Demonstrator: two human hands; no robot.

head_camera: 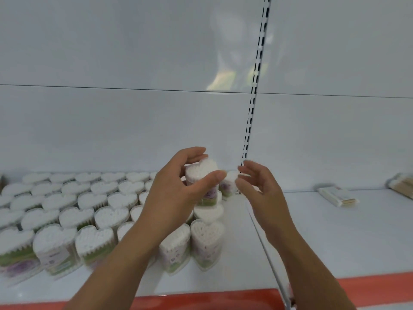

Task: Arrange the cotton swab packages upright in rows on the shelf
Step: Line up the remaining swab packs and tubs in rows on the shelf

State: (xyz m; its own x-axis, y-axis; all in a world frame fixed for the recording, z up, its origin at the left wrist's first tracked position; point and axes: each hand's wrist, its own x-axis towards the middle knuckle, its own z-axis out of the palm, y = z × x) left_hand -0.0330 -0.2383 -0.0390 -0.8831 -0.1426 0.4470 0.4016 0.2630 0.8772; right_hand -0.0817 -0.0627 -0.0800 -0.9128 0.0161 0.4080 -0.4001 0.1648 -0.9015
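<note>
Left hand point(178, 193) grips a clear heart-shaped plastic cotton-swab tub point(202, 173) mid-frame — likely light, rigid, slick; grasp its flanks — right hand point(259, 189) hangs released.

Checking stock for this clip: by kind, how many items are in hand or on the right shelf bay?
Heart-shaped swab package in left hand: 1
Flat packs lying on right bay: 2
Total: 3

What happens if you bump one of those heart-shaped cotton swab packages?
It probably tips: the front package stands tall on a narrow base. It's likely light: the left hand holds the raised package by fingertips. Its plastic looks stiff.
</note>
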